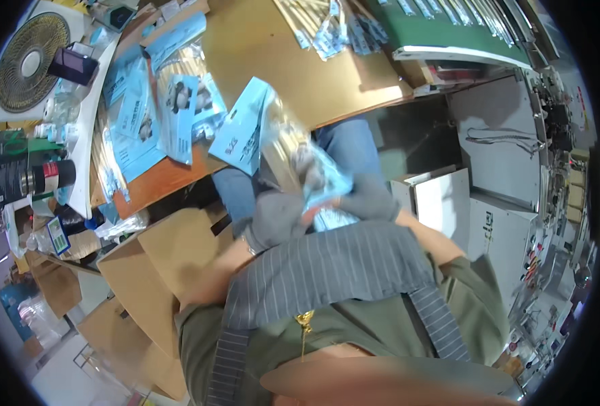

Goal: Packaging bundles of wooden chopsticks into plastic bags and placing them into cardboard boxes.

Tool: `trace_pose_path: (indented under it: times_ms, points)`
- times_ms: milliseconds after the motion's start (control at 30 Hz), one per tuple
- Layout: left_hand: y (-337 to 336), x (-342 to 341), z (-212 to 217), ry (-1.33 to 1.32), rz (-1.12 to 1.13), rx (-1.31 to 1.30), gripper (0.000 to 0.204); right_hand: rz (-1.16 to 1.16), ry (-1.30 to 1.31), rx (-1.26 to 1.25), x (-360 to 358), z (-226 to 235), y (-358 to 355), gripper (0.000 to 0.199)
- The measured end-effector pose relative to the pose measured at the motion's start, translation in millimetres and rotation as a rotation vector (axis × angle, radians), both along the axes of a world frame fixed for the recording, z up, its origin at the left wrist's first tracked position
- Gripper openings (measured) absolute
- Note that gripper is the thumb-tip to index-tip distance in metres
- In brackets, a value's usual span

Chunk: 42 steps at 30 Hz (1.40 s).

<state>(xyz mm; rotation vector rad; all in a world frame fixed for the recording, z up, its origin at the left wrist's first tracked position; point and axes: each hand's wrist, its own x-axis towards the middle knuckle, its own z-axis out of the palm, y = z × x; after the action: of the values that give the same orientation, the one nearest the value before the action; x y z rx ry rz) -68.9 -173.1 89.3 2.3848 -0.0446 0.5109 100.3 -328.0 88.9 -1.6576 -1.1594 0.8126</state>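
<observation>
Your grey-gloved left hand [277, 220] and right hand [369, 201] curl closed on a likely slippery blue-and-clear plastic bag [290, 149] beside the brown wooden table [252, 61]; grasp mid-length

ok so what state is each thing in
Held bag: filled with sticks, tilted; whether sealed is unclear
Left hand: gloved, gripping the bag
Right hand: gloved, gripping the bag
Other bags: overlapping, sticks showing inside some
Carton: open
Green belt: bearing packets; motion unclear
Fan: spinning or not, cannot tell
</observation>
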Motion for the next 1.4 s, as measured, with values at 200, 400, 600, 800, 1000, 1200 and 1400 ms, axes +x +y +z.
trace_pose_path:
  times_ms: [200, 400, 600, 800, 1000, 1200, 1400]
  points:
    - [108.6, 83.3, 127.9, 0.086, 0.041, -0.016, 0.024, -0.230, -0.810, 0.466, 74.3, 92.8, 100.6, 0.017]
    - [183.1, 96.8, 212.4, -0.138, 0.366, 0.511, 0.017, -0.254, -0.957, 0.605, 89.9, 189.3, 194.2, 0.011]
    - [161.6, 45.9, 123.4, -0.370, 0.456, 0.082, 0.018, -0.284, -0.894, 0.409, 108.0, 89.6, 199.1, 0.014]
    - [156.1, -26.9, -37.9, 0.088, 0.622, 0.650, 0.030, -0.009, -0.757, -0.149, 39.3, 37.8, 206.6, 0.030]
    - [184.3, -50.3, -45.1, 0.056, 0.769, 0.644, 0.043, 0.240, -0.891, 0.002, -19.5, -37.3, 287.9, 0.028]
    - [230.4, -9.7, 27.7, -0.025, 1.049, 0.290, 0.023, 0.114, -1.105, 0.150, -18.0, 99.3, 327.9, 0.014]
    - [263.4, 41.1, 169.6, 0.179, 0.536, -0.488, 0.037, -0.002, -1.027, 0.169, 47.8, 189.2, 364.5, 0.033]
